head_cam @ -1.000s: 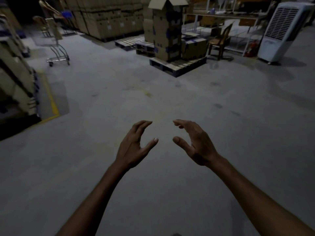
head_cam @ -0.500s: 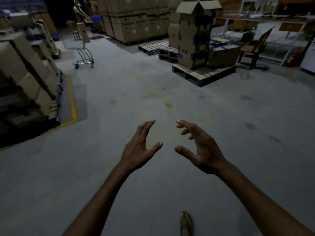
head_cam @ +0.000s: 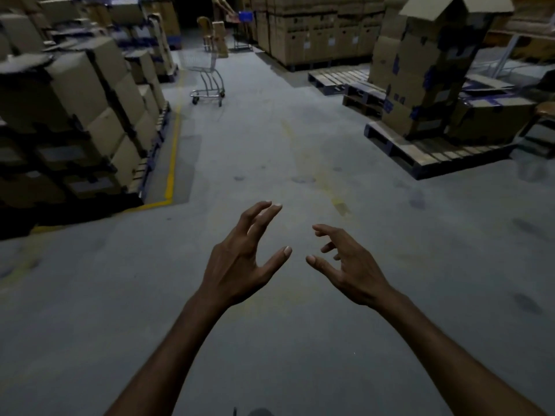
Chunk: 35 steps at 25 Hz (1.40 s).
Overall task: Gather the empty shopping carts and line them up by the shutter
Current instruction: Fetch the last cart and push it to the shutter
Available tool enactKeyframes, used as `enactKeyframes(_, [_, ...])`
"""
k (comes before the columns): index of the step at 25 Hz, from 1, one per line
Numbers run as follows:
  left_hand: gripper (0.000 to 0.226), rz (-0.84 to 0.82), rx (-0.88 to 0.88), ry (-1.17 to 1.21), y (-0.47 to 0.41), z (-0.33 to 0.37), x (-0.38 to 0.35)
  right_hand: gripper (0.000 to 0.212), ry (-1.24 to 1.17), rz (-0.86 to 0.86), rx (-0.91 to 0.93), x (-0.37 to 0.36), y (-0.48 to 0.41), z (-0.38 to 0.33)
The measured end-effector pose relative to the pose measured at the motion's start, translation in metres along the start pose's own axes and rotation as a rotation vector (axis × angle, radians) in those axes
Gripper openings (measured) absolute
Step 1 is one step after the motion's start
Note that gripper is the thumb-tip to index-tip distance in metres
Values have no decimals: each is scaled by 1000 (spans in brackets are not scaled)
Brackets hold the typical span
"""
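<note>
A metal shopping cart (head_cam: pixel 207 75) stands far ahead in the aisle on the grey concrete floor, its wire basket faint in the dim light. My left hand (head_cam: pixel 240 259) and my right hand (head_cam: pixel 348 265) are stretched out in front of me over bare floor, side by side, palms facing each other. The fingers of both are loosely spread and hold nothing. The cart is well beyond both hands. No shutter shows in the head view.
Stacked cardboard boxes (head_cam: pixel 90 100) line the left behind a yellow floor line (head_cam: pixel 172 151). A pallet (head_cam: pixel 426 154) with a tall box stack (head_cam: pixel 426 70) sits right. More stacked boxes (head_cam: pixel 315 34), a chair (head_cam: pixel 205 28) and a person (head_cam: pixel 223 7) stand at the far end.
The view has swung left, so the cart now sits ahead near centre and looks closer. Both hands stay empty and raised, the left now a little higher.
</note>
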<state>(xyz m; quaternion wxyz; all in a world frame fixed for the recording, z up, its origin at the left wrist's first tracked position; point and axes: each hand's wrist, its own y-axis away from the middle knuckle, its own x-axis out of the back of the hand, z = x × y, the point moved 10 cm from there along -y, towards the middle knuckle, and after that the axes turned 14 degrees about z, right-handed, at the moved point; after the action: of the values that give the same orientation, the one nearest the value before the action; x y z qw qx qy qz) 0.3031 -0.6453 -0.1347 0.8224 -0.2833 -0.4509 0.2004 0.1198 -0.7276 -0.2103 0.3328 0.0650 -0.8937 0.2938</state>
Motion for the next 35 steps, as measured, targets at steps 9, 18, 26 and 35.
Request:
enactKeyframes(9, [76,32,119,47,-153,-192,-93,69,-9,-13,70,-105,-218,55])
enactKeyframes(18, [66,37,217,22,-331,-356,-167,76,-67,71,131,-166,-438,70])
enactKeyframes(26, [68,128,212,67,-491,-466,-247,72,-116,38,74,-265,-624,172])
enactKeyframes(35, [70,152,109,-29,-695,-589,-330,66,-147,-76,10,-379,-875,288])
